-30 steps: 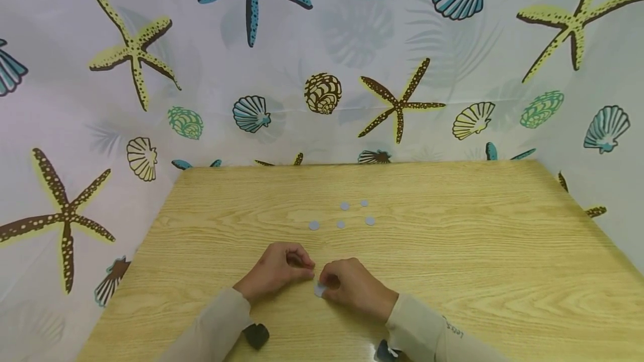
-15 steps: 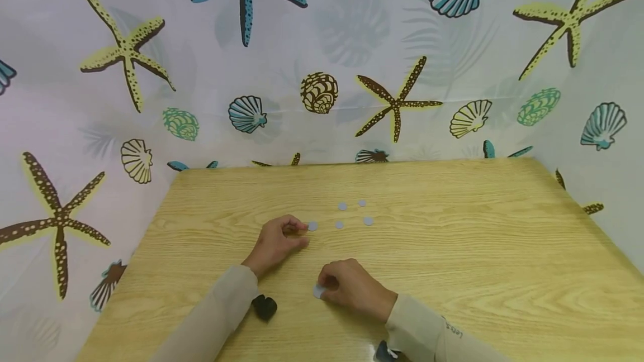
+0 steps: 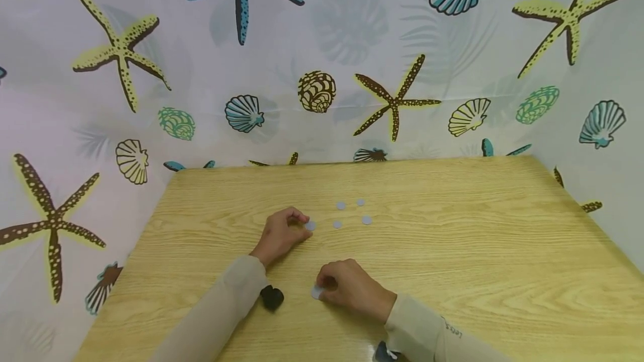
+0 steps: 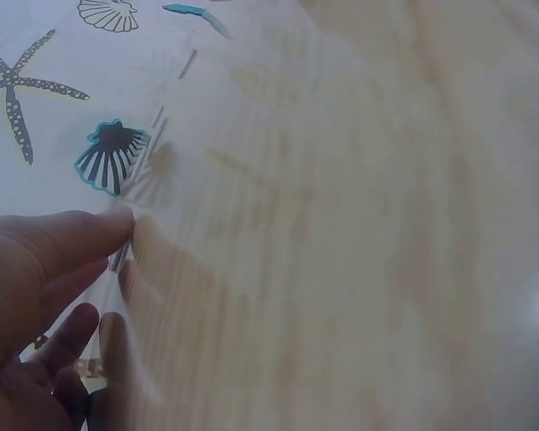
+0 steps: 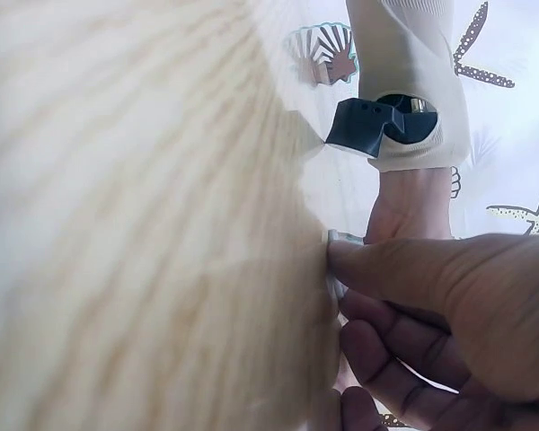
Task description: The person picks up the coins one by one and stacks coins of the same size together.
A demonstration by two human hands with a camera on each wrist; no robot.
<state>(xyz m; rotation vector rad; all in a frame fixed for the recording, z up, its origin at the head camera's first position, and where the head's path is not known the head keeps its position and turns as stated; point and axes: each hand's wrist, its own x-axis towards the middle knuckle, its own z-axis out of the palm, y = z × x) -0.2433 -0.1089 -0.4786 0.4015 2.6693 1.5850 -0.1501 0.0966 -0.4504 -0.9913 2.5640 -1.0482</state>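
Near the middle of the table [image 3: 443, 272], my left hand [image 3: 280, 234] has thumb and index finger at opposite edges of a flat, round grey disc [image 3: 311, 226], pinching it at the tabletop. Closer to me, my right hand [image 3: 352, 290] pinches another pale grey disc [image 3: 316, 292] low at the wood. In the right wrist view that disc's rim [image 5: 334, 237] shows beside my thumb. My left thumb [image 4: 81, 238] touches the table surface in the left wrist view, where the disc cannot be made out.
Several more grey discs lie right of my left hand, among them a rear one [image 3: 341, 205], a small far-right one [image 3: 360, 202], a middle one [image 3: 337, 224] and a right one [image 3: 367, 220]. A cloth [image 3: 322, 32] printed with starfish and shells surrounds the table.
My left hand has moved away from beside my right hand, forward to the leftmost disc, and its fingers now close on that disc. The right hand stays with its disc.
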